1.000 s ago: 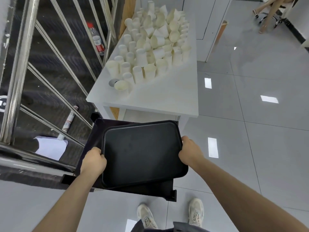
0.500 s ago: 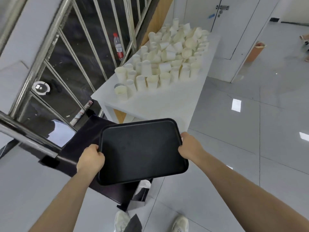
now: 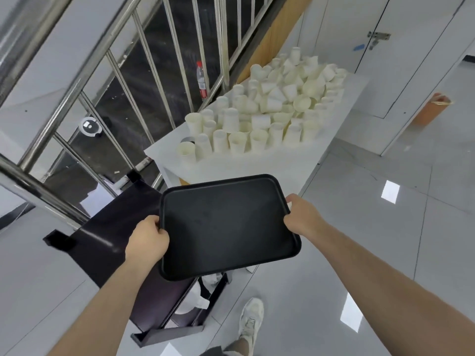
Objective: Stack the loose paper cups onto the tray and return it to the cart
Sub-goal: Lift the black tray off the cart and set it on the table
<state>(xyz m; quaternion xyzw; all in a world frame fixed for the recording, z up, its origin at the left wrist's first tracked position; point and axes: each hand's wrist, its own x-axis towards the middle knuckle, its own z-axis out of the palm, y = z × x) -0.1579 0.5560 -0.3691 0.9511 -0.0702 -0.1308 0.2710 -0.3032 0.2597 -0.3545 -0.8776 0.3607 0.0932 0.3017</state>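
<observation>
Tray point(image 3: 226, 222), black, empty, rigid and probably light, is held level above the cart point(image 3: 115, 240); left hand point(image 3: 147, 238) grips its 9 o'clock rim, right hand point(image 3: 300, 218) its 3 o'clock rim. Paper cups point(image 3: 264, 116) crowd the table point(image 3: 321, 160) at 12 o'clock; they look light, crushable and easily toppled; hold each by the wall.

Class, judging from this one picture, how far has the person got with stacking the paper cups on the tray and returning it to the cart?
Done: the black tray is picked up, left hand and right hand gripping its sides. In hand: holding it between the dark cart and the white table. Left: every paper cup sits on the table; the tray is bare, so stacking and return remain.
</observation>
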